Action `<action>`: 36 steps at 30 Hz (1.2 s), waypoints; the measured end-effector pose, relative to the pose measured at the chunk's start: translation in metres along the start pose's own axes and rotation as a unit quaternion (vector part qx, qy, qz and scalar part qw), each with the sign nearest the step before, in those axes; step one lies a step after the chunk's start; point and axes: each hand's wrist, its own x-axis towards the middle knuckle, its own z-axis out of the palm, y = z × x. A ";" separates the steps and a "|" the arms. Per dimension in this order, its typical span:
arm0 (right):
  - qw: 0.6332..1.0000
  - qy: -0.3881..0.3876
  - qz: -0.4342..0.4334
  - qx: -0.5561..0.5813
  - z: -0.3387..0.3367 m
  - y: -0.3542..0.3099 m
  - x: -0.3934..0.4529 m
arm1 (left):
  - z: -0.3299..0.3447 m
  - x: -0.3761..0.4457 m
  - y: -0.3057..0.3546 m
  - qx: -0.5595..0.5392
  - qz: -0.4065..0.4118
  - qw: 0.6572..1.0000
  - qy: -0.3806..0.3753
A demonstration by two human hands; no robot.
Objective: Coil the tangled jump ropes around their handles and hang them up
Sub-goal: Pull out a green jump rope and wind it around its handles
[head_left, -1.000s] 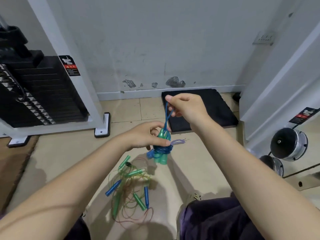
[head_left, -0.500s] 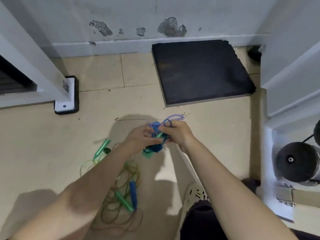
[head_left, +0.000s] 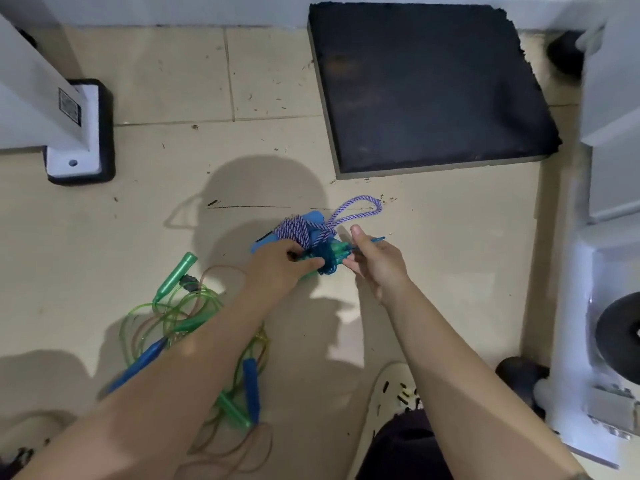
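Head view: L hand [head_left: 277,268] grips teal bundle [head_left: 327,259] just below braided coil [head_left: 298,230], handles' long axis running L-R; R hand [head_left: 375,263] pinches blue cord tail [head_left: 372,241] on bundle's R, nearer the tuck; tangled ropes [head_left: 187,317] lie lower-L

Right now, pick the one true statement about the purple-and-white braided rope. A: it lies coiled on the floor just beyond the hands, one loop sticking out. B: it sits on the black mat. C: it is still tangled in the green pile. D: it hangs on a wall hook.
A: the purple-and-white braided rope lies bundled on the floor just past the left hand, its loop pointing toward the black mat without reaching it.
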 end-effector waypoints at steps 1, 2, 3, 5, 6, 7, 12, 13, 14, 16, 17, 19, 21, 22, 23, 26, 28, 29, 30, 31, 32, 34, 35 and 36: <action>0.999 0.025 -0.010 -0.035 -0.001 -0.004 -0.007 | -0.003 -0.005 0.002 0.007 0.000 1.000 -0.005; 0.995 0.062 -0.032 -0.078 -0.001 -0.008 -0.016 | -0.008 -0.011 0.002 0.015 -0.003 1.000 -0.008; 0.983 0.109 -0.073 -0.128 0.000 -0.010 -0.024 | -0.016 -0.019 0.001 0.022 -0.010 1.000 -0.005; 0.932 0.206 -0.195 -0.226 0.008 -0.011 -0.046 | -0.037 -0.039 -0.008 0.022 -0.022 0.999 0.028; 0.900 0.243 -0.256 -0.257 0.015 -0.011 -0.059 | -0.050 -0.049 -0.018 0.016 -0.026 0.998 0.053; 0.879 0.256 -0.303 -0.266 0.025 -0.009 -0.071 | -0.063 -0.060 -0.031 0.008 -0.031 0.996 0.081; 0.923 -0.055 -0.209 -0.318 0.090 0.037 -0.100 | -0.109 -0.107 -0.112 0.060 -0.058 0.983 0.164; 0.909 -0.108 -0.180 -0.359 0.100 0.054 -0.098 | -0.111 -0.112 -0.127 0.074 -0.062 0.984 0.153; 0.899 -0.135 -0.161 -0.384 0.108 0.070 -0.096 | -0.113 -0.115 -0.138 0.082 -0.079 0.985 0.133; 0.906 -0.107 -0.157 -0.377 0.120 0.096 -0.093 | -0.112 -0.118 -0.157 0.074 -0.100 0.988 0.092; 0.918 -0.075 -0.160 -0.356 0.124 0.105 -0.092 | -0.111 -0.118 -0.163 0.063 -0.099 0.990 0.078; 0.946 -0.036 -0.141 -0.291 0.131 0.117 -0.090 | -0.107 -0.117 -0.171 0.015 -0.113 0.991 0.065; 0.967 -0.022 -0.099 -0.232 0.137 0.122 -0.088 | -0.104 -0.114 -0.173 -0.043 -0.137 0.988 0.059; 0.972 -0.020 -0.091 -0.215 0.139 0.122 -0.087 | -0.103 -0.111 -0.173 -0.062 -0.142 0.986 0.062; 0.975 -0.027 -0.094 -0.199 0.140 0.122 -0.086 | -0.103 -0.109 -0.173 -0.072 -0.141 0.985 0.063; 0.977 -0.068 -0.106 -0.170 0.141 0.109 -0.089 | -0.111 -0.108 -0.167 -0.112 -0.127 0.984 0.049; 0.976 -0.090 -0.096 -0.173 0.143 0.093 -0.099 | -0.122 -0.113 -0.155 -0.176 -0.126 0.976 0.034; 0.976 -0.099 -0.098 -0.169 0.145 0.083 -0.107 | -0.130 -0.116 -0.145 -0.211 -0.123 0.969 0.032; 0.974 -0.113 -0.101 -0.167 0.146 0.072 -0.117 | -0.138 -0.121 -0.132 -0.239 -0.116 0.963 0.034; 0.973 -0.126 -0.100 -0.167 0.148 0.061 -0.128 | -0.147 -0.126 -0.119 -0.255 -0.107 0.960 0.040; 0.970 -0.140 -0.098 -0.171 0.150 0.050 -0.139 | -0.154 -0.130 -0.107 -0.264 -0.093 0.959 0.050; 0.955 -0.191 -0.102 -0.201 0.156 0.025 -0.163 | -0.171 -0.140 -0.077 -0.270 -0.051 0.960 0.061; 0.944 -0.218 -0.101 -0.225 0.159 0.018 -0.171 | -0.175 -0.143 -0.068 -0.281 -0.039 0.957 0.062; 0.930 -0.245 -0.121 -0.246 0.157 -0.004 -0.202 | -0.192 -0.165 -0.047 -0.296 -0.009 0.953 0.068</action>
